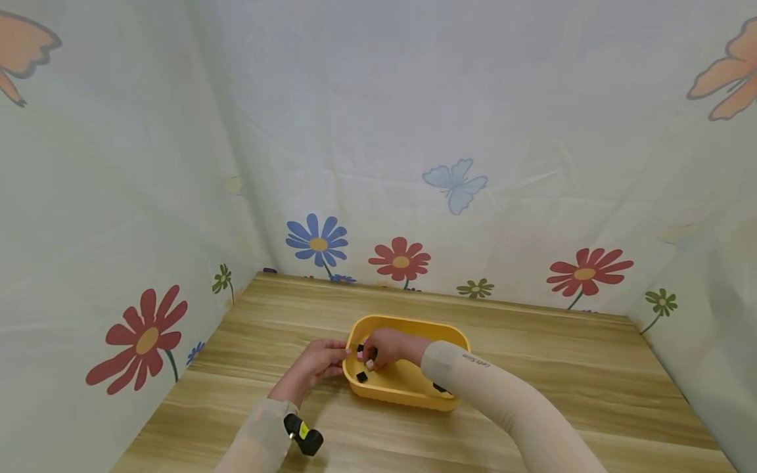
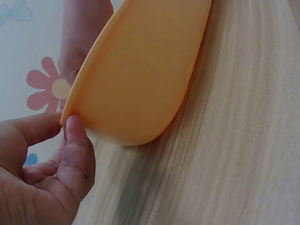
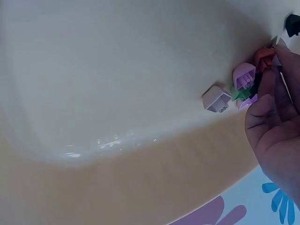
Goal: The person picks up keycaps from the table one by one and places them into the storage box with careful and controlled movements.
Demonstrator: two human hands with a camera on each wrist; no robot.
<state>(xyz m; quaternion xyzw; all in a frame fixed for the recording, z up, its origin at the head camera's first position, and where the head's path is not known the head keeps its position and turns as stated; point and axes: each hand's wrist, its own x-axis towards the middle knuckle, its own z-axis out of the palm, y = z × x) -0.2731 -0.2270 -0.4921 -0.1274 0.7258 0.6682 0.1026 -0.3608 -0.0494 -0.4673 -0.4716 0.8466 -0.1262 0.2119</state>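
Note:
A yellow plastic basin (image 1: 402,397) stands on the wooden table. At its left end, my left hand (image 1: 319,361) pinches the rim between thumb and fingers, as the left wrist view shows. My right hand (image 1: 387,347) reaches down inside the basin's left part, its curled fingers around small hollow keycaps. A red keycap (image 3: 265,58) sits at the fingertips. Close beside it lie a pink keycap (image 3: 244,76) and a green keycap (image 3: 240,93), with a pale keycap (image 3: 217,99) a little apart. A black keycap (image 1: 362,377) lies near the left wall. The fingers partly hide the pile.
Another black keycap (image 1: 439,387) shows beside the right sleeve (image 1: 503,401), which crosses over the basin's front right rim. The wooden table (image 1: 579,368) extends around the basin. A white curtain (image 1: 378,131) printed with flowers and butterflies encloses the back and sides.

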